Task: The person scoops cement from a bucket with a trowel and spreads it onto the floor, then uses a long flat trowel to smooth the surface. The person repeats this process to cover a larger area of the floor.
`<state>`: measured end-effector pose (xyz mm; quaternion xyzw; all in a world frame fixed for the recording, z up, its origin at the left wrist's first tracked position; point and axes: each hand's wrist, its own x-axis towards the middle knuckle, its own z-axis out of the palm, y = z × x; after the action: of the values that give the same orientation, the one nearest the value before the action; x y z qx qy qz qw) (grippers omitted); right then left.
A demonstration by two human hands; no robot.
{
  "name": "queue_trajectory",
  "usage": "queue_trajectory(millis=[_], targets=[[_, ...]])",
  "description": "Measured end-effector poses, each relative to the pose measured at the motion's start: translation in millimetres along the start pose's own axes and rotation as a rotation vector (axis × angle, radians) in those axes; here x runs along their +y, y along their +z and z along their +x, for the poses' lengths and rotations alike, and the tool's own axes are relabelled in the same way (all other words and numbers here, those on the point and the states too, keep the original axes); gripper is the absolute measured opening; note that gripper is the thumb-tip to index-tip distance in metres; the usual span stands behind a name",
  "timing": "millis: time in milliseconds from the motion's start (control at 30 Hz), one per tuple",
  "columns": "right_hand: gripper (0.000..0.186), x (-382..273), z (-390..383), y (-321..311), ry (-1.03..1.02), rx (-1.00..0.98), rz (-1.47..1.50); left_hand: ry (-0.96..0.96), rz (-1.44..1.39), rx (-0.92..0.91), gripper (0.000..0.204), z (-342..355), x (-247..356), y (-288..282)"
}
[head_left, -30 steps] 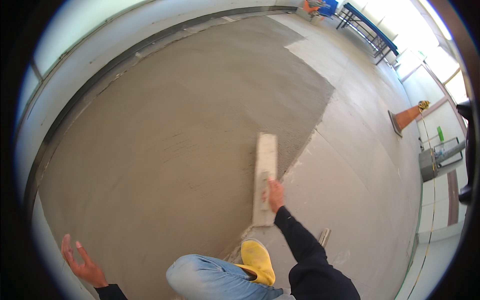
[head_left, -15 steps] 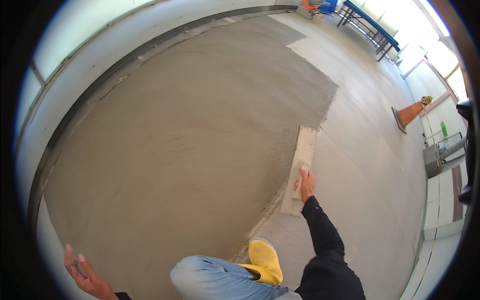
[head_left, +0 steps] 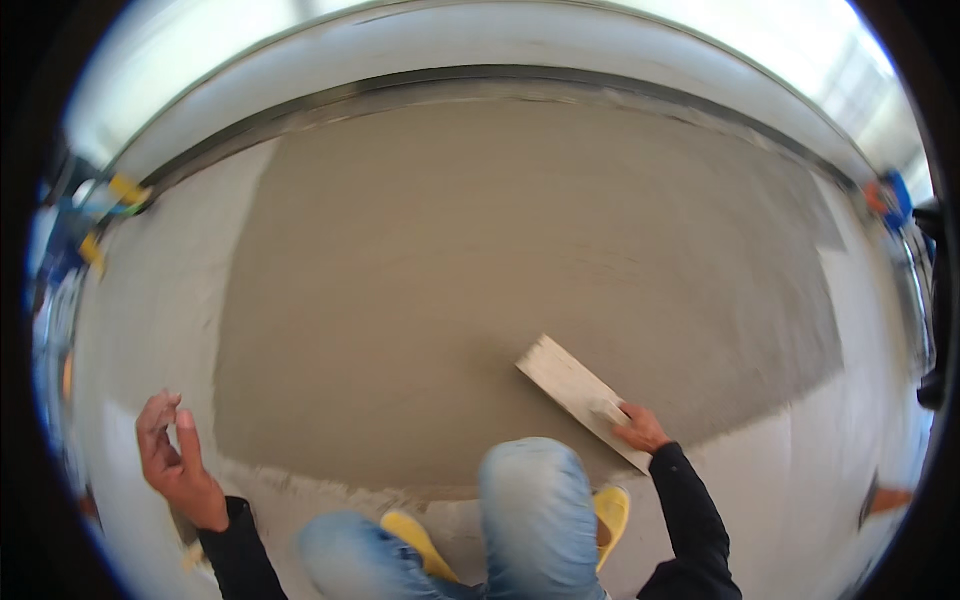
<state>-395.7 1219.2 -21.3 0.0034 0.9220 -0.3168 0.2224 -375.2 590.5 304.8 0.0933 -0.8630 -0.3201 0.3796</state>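
My right hand grips the handle of a long, pale hand float. The float lies slantwise over the near edge of a wide patch of wet grey-brown mortar, its far end on the patch. Fairly smooth overall, the patch carries a few faint rough marks right of its middle. Off to the left, my left hand is raised above the pale floor beside the patch. Its fingers are loosely bent and apart from the thumb, holding nothing.
Yellow boots and my knees are at the patch's near edge. A pale wall with a dark base strip runs along the far side. Blurred blue and yellow things stand far left, a blue object far right.
The view has swung to the left, now facing the wall. The float has turned from nearly upright to slanting leftward and lies over the mortar's near edge. My left hand shows higher.
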Motion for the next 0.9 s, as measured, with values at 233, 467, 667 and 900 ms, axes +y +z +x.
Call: queue_trajectory(millis=[233, 467, 667, 900], targets=[[0.032, -48.4, 37.4, 0.3, -0.144, 0.047, -0.032, -0.219, 0.727, 0.498, 0.033, -74.9, -208.1, -240.0], [0.030, -72.8, 41.0, 68.6, -0.046, 0.241, -0.020, -1.086, 0.653, 0.812, 0.066, -279.2, -425.0, -406.1], [0.032, -42.1, 30.6, 82.6, 0.087, 0.270, 0.039, -1.318, -0.569, 0.791, 0.075, -315.7, -461.1, -333.0], [0.034, -84.3, 37.6, 23.6, -0.021, 0.176, 0.003, -1.194, -0.753, 1.046, 0.052, -281.1, -495.9, -322.2]])
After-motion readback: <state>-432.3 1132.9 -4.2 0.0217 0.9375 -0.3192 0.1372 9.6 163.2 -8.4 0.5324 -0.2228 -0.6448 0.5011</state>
